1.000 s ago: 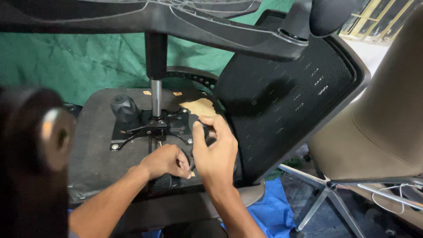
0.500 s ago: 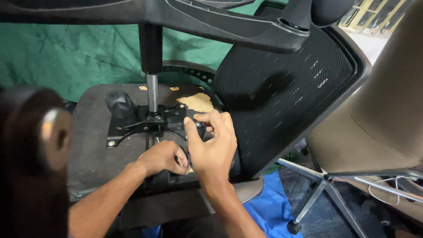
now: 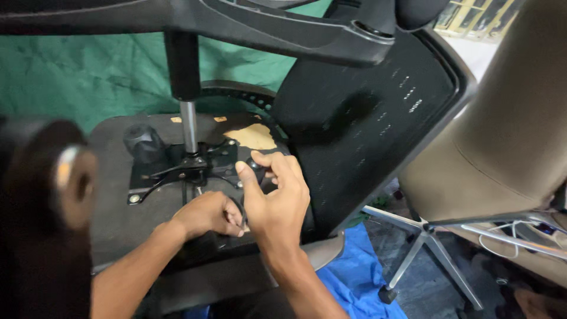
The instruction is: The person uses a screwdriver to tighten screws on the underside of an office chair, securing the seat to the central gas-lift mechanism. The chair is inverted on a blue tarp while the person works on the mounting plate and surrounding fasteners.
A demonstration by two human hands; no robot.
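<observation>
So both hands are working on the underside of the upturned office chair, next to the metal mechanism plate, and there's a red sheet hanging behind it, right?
Not quite: the sheet behind is green, not red, as the head view shows. The rest holds: the left hand and right hand are at the chair's underside, beside the mechanism plate.

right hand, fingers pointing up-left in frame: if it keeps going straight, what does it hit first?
Likely the black mechanism plate bolted under the seat, then the gas cylinder. The right hand already pinches a small black knob; depth is unclear.
</observation>
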